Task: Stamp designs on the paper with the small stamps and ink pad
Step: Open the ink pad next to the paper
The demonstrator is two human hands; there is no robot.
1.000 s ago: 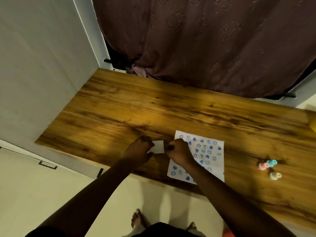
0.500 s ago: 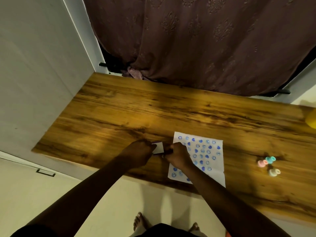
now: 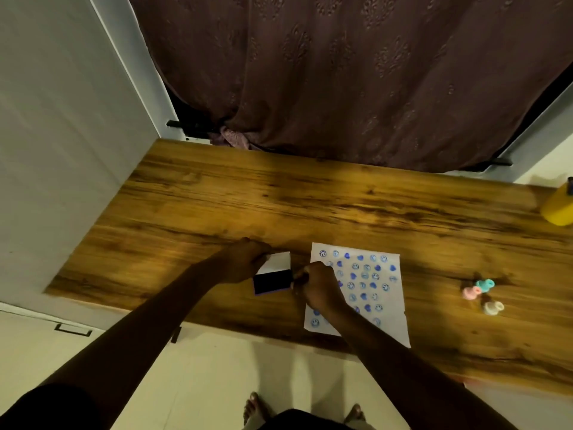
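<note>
A small ink pad (image 3: 273,282) lies on the wooden table (image 3: 217,212) just left of the paper, its dark inked face showing. Its white lid (image 3: 279,260) is tipped up behind it, pinched by my left hand (image 3: 245,259). My right hand (image 3: 316,287) grips the pad's right edge and covers part of the paper. The white paper (image 3: 387,293) carries several blue smiley and heart prints. Three small stamps stand apart at the right: teal (image 3: 485,284), pink (image 3: 471,292) and cream (image 3: 493,307).
A yellow container (image 3: 559,209) stands at the table's far right edge. A dark maroon curtain (image 3: 341,72) hangs behind the table and a white wall (image 3: 62,119) closes the left side. My bare feet (image 3: 255,408) are on the pale floor below the front edge.
The ink pad was closed, showing only its white lid. Now my left hand has swung the lid up and the dark pad is exposed, while my right hand holds the base.
</note>
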